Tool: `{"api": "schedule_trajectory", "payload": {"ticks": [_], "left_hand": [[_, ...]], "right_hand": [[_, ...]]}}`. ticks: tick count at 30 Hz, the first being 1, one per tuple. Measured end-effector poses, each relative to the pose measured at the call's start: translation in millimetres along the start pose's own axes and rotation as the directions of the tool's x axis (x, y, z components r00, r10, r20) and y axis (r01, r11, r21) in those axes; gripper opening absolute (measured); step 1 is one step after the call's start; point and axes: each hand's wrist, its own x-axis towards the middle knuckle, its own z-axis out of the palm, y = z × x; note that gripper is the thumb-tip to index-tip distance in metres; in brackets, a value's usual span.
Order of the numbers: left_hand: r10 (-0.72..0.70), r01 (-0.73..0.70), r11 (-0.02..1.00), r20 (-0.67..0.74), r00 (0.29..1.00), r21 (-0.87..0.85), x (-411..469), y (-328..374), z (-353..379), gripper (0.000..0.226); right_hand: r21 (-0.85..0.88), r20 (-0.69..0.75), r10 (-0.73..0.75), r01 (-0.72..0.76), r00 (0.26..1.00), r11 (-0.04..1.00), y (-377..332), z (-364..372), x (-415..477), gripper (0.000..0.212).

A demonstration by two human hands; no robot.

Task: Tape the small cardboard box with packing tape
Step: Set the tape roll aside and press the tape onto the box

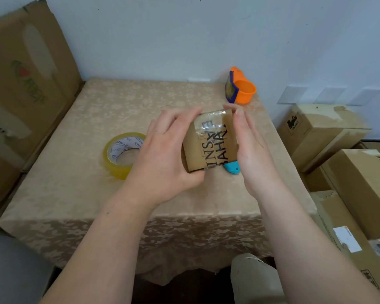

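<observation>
Evenly, softly lit; faint shadows only under the hands (167,150); glare on the tape strip (211,119); wide-angle bending at edges; slightly soft throughout

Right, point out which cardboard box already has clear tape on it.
The small printed box held between both hands above the table: shiny tape crosses its top face. The boxes stacked at the right sit untouched off the table.

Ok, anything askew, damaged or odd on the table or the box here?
Nothing serious. The clear tape on the small printed cardboard box looks wrinkled across its lettering. A small light-blue plastic object lies half hidden under the box, too covered to identify. The yellowish packing tape roll lies flat and apart.
</observation>
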Motion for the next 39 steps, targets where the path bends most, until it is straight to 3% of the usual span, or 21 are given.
{"api": "schedule_trajectory", "payload": {"ticks": [4,15,21,24,26,28,30,35,39], "left_hand": [[0.093,-0.094,0.996,0.025,0.995,0.014,-2,-1,0,0.089],[0.124,-0.128,0.988,-0.051,0.991,-0.085,0,-10,3,0.074],[0.031,-0.032,0.974,-0.009,0.999,-0.226,0,-9,2,0.064],[-0.029,0.046,0.97,0.072,0.997,-0.24,0,-5,-3,0.082],[-0.084,0.128,0.912,0.129,0.988,-0.39,2,-1,-5,0.093],[-0.212,0.244,0.679,0.133,0.968,-0.692,7,9,-6,0.083],[-0.396,0.286,0.454,0.097,0.913,-0.844,10,13,-3,0.06],[-0.623,0.259,0.404,-0.056,0.78,-0.877,15,16,9,0.002],[-0.618,0.24,0.452,-0.108,0.779,-0.859,15,14,12,0.01]], "right_hand": [[0.127,0.113,0.05,-0.065,0.992,0.99,1,1,-1,0.045],[0.3,0.186,0.148,-0.199,0.971,0.933,-6,-2,-1,0.043],[0.369,0.205,0.17,-0.237,0.964,0.899,-2,-3,2,0.04],[0.386,0.188,0.156,-0.219,0.97,0.896,0,2,2,0.035],[0.419,0.187,0.146,-0.214,0.971,0.882,0,6,1,0.032],[0.428,0.2,0.128,-0.204,0.971,0.881,1,11,0,0.032],[0.414,0.226,0.11,-0.198,0.968,0.888,1,14,-2,0.033],[0.347,0.289,0.063,-0.166,0.955,0.923,1,20,-8,0.033],[0.35,0.302,0.055,-0.164,0.952,0.922,4,22,-9,0.037]]}}
